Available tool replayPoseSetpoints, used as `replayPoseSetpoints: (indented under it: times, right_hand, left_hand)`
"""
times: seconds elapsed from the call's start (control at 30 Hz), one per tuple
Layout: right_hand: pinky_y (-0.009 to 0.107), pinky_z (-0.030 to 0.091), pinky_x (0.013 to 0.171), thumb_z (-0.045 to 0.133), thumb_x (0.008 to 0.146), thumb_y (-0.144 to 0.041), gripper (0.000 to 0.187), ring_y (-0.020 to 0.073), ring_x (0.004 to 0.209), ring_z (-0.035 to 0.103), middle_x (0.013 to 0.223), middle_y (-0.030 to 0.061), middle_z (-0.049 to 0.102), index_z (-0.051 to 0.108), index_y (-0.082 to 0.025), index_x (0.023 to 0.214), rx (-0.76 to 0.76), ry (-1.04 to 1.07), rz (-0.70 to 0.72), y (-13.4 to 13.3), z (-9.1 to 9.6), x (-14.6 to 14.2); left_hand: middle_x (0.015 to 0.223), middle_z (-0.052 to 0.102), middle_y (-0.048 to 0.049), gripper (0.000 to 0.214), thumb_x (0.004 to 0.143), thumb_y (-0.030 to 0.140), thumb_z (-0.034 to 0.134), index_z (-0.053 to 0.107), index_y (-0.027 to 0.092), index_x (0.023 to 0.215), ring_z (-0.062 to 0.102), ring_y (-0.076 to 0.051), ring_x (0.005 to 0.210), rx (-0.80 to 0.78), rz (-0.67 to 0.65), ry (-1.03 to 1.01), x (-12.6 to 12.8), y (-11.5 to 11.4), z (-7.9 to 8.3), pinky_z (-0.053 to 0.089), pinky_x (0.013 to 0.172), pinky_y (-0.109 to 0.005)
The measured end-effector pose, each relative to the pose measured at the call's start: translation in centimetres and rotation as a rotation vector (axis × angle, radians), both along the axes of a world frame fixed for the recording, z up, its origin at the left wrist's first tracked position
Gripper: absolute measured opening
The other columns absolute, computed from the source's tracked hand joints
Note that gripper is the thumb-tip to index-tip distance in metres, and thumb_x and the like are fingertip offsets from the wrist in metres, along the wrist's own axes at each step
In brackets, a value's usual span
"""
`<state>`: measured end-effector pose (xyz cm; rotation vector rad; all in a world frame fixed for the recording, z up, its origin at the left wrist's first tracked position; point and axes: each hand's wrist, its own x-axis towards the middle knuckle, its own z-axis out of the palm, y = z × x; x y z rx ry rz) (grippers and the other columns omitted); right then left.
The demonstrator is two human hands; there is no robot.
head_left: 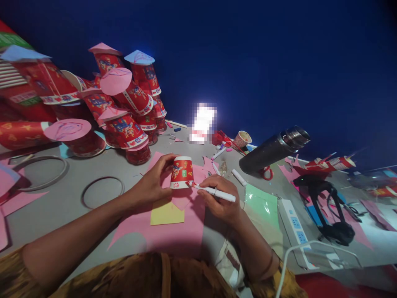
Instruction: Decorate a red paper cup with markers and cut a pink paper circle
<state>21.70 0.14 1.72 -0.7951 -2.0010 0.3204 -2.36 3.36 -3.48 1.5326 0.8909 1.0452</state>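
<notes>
My left hand (158, 180) is closed around the left side of a red paper cup (182, 169), which is held upside down with its white rim at the bottom. That rim carries small red drawings. In my right hand (221, 196) is a white marker (217, 193), its red tip touching the cup's rim at the right. Under both hands lies a pink paper sheet (186, 236) with a cut edge. On top of it rests a yellow paper square (167, 213).
Stacked red cups with paper cone tops (124, 132) crowd the left. Two rings, one a dark hoop (102, 178), lie nearby. A black thermos (273, 149) leans at the right, with a power strip (294, 227), a black headset frame (328, 207) and a white cable (285, 260) closer in.
</notes>
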Motion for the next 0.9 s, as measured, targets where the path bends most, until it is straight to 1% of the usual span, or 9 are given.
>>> replayPoseSetpoints:
  times: [0.1,0.23,0.33,0.53,0.7,0.9]
  right_hand:
    - [0.032,0.060,0.071,0.069,0.100,-0.019,0.004,0.0190,0.073,0.075,0.084,0.0043,0.080,0.070,-0.023,0.099,-0.005,-0.001,0.007,0.01,-0.02,-0.02]
    - [0.033,0.058,0.069,0.068,0.099,-0.019,0.006,0.0194,0.072,0.074,0.082,0.0039,0.079,0.070,-0.024,0.097,-0.039,-0.019,0.002,-0.08,0.12,0.01]
    - [0.033,0.057,0.067,0.068,0.099,-0.019,0.006,0.0193,0.070,0.073,0.080,0.0035,0.078,0.070,-0.024,0.095,-0.059,-0.019,-0.011,-0.16,0.22,0.11]
    - [0.031,0.057,0.067,0.068,0.098,-0.018,0.006,0.0182,0.070,0.072,0.079,0.0028,0.077,0.070,-0.023,0.096,-0.027,0.012,-0.037,-0.17,0.27,0.17]
    - [0.030,0.055,0.066,0.070,0.097,-0.018,0.007,0.0178,0.069,0.072,0.078,0.0025,0.077,0.069,-0.023,0.092,-0.047,-0.003,-0.042,-0.14,0.31,0.03]
    - [0.032,0.057,0.066,0.066,0.100,-0.021,0.008,0.0184,0.069,0.072,0.077,0.0026,0.076,0.070,-0.023,0.092,-0.051,0.007,-0.080,-0.21,0.16,0.23]
  left_hand:
    - [0.155,0.051,-0.0143,0.083,0.074,0.016,0.084,0.044,0.025,0.145,0.051,-0.037,0.153,0.006,-0.003,0.011,-0.03,-0.16,0.19,0.039,0.129,-0.062]
    - [0.154,0.052,-0.0155,0.083,0.075,0.020,0.086,0.044,0.023,0.146,0.052,-0.038,0.151,0.008,0.004,0.011,0.00,-0.23,0.17,0.040,0.128,-0.064]
    - [0.155,0.051,-0.0152,0.082,0.074,0.019,0.086,0.045,0.024,0.146,0.051,-0.038,0.152,0.011,0.005,0.010,0.03,-0.14,0.00,0.039,0.129,-0.064]
    - [0.155,0.051,-0.0152,0.082,0.074,0.018,0.086,0.045,0.024,0.145,0.051,-0.038,0.152,0.022,0.009,0.014,-0.02,-0.09,0.05,0.039,0.129,-0.063]
    - [0.155,0.051,-0.0154,0.084,0.074,0.020,0.087,0.045,0.024,0.146,0.052,-0.038,0.151,0.025,0.011,0.028,-0.05,-0.12,0.07,0.038,0.129,-0.064]
    - [0.155,0.051,-0.0156,0.082,0.074,0.022,0.088,0.045,0.024,0.145,0.051,-0.039,0.151,0.036,0.022,0.019,-0.14,0.07,-0.23,0.038,0.129,-0.065]
